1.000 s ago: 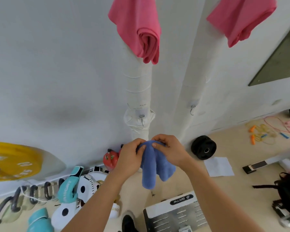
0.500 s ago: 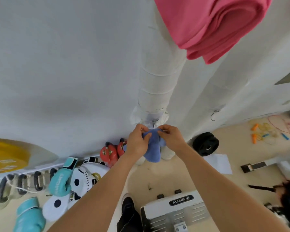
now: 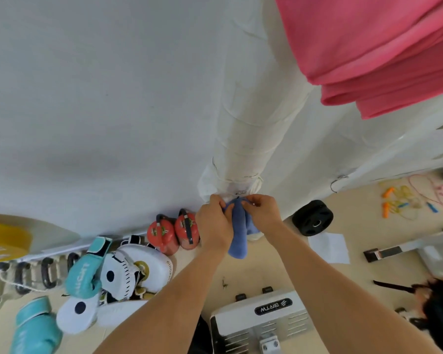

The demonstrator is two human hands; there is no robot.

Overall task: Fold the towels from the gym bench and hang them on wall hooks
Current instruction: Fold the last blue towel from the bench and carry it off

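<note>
While both forearms are reaching toward twelve o'clock, the left hand (image 3: 215,223) and right hand (image 3: 262,212) are pinching the folded blue terry towel (image 3: 238,233) in a tight grip, its long axis hanging toward six o'clock.

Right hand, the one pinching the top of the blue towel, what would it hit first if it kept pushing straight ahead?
Probably the small metal hook on the wrapped white pipe, just beyond the right hand and blue towel. Depth is unclear.
</note>
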